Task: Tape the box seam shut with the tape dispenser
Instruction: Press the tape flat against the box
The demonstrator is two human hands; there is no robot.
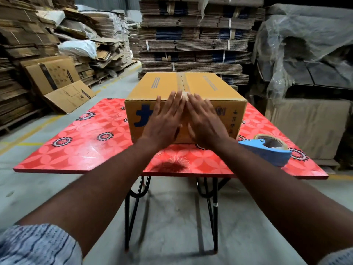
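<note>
A brown cardboard box (162,87) with blue print stands on a red floral table (86,142). A strip of clear tape (181,81) runs along its top seam and over the near edge. My left hand (164,121) and my right hand (204,123) lie flat, fingers spread, against the box's near face, side by side over the tape end; both are blurred. Neither holds anything. The blue tape dispenser (267,150) with its roll lies on the table to the right of the box, apart from my hands.
Tall stacks of flattened cartons (191,44) rise behind the table. More cardboard piles and a leaning flat box (57,81) stand at the left. Plastic-covered pallets (305,54) sit at the right. The table has black metal legs (133,207) on a concrete floor.
</note>
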